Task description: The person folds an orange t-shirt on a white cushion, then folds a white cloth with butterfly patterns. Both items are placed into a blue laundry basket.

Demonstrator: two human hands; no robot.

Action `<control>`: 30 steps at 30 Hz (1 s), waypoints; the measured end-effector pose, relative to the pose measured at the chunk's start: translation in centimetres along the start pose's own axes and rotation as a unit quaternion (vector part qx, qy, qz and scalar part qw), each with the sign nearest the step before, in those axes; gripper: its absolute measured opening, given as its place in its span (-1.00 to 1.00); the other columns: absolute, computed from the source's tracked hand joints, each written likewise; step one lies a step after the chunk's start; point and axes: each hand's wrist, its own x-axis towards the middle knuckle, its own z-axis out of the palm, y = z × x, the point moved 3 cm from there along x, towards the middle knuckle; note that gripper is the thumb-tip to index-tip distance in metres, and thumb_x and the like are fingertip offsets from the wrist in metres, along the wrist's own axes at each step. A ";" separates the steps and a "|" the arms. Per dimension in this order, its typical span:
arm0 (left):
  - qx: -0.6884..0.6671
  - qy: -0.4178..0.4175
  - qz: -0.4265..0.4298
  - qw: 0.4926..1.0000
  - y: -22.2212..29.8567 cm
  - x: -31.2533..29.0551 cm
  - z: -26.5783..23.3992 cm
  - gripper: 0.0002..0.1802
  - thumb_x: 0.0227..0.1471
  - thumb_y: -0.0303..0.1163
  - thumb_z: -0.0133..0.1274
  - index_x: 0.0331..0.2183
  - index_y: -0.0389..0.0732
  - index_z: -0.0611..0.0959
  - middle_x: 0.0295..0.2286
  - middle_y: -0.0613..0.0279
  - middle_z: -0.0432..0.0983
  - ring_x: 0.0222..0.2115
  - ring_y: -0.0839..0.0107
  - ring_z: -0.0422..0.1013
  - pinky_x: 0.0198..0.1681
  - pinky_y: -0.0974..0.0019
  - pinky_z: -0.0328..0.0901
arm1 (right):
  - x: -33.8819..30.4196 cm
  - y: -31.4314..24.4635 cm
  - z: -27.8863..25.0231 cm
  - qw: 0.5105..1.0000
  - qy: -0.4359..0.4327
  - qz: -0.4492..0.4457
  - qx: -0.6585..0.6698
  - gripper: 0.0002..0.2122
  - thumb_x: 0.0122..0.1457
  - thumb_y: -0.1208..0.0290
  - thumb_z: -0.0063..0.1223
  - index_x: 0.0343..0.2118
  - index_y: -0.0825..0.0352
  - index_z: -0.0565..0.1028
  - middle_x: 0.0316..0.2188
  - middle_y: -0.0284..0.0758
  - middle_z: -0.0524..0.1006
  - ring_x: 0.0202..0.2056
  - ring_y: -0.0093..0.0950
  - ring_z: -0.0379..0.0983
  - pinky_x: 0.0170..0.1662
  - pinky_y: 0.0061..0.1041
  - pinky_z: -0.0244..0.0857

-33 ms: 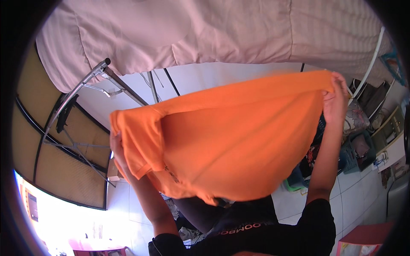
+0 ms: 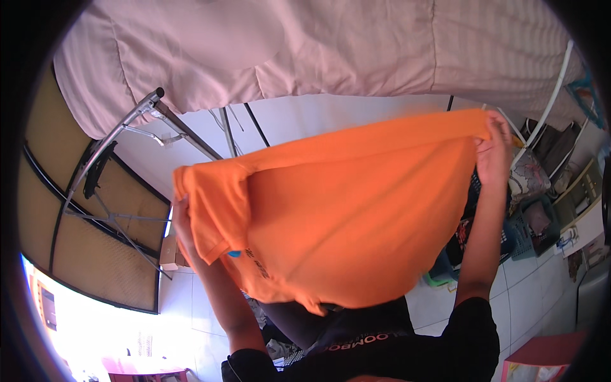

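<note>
An orange T-shirt (image 2: 356, 210) is stretched out in the air between my two hands, folded along its upper edge. At the shirt's left end, by the sleeve, my left hand (image 2: 182, 223) is closed on the fabric; its fingers are partly hidden by the cloth. My right hand (image 2: 495, 153) pinches the far right corner. Between the hands the cloth sags and bulges downward. Some dark print and a small blue patch show near the sleeve.
A pink quilted cover (image 2: 344, 48) hangs across the far side. At the left, a metal folding frame (image 2: 118, 137) stands beside brown panels (image 2: 63, 245). Baskets (image 2: 525, 235) with clothes sit on the tiled floor (image 2: 528, 290) at the right, near a red piece of furniture (image 2: 547, 356).
My left hand and the sleeve end have shifted slightly right. My right hand has come slightly left and down. The shirt's lower edge hangs a little lower, showing more of the print.
</note>
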 end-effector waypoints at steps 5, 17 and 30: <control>-0.139 -0.010 -0.181 0.974 -13.3 2.3 -2.7 -0.50 0.24 -0.29 -0.18 0.10 -0.40 0.42 0.00 -0.08 0.49 0.00 0.11 0.47 0.09 0.13 0.38 | 0.3 11.1 -3.6 0.989 0.025 0.133 -0.064 -0.88 0.29 0.42 0.06 -0.14 0.23 0.48 -0.16 -0.43 0.47 -0.13 -0.51 0.47 -0.12 -0.40 0.43; -0.200 0.196 -0.321 0.905 -40.6 7.2 -7.3 -0.58 0.29 -0.47 -0.19 0.15 -0.29 0.32 -0.07 -0.06 0.47 -0.07 0.03 0.47 0.04 -0.03 0.40 | -0.5 35.8 -12.6 0.909 0.169 0.368 -0.102 -0.84 0.30 0.38 0.02 -0.09 0.22 0.48 -0.10 -0.35 0.42 -0.11 -0.34 0.41 0.02 -0.20 0.48; 0.180 0.172 -0.378 0.892 -45.9 8.4 -3.2 -0.52 0.13 -0.35 0.06 0.09 -0.13 0.40 -0.17 0.12 0.47 -0.31 0.15 0.49 -0.19 0.09 0.39 | -3.0 43.9 -13.5 0.858 0.063 0.385 -0.334 -0.52 0.36 0.34 -0.03 0.30 0.27 0.23 0.16 -0.25 0.39 0.16 -0.24 0.35 0.19 -0.18 0.24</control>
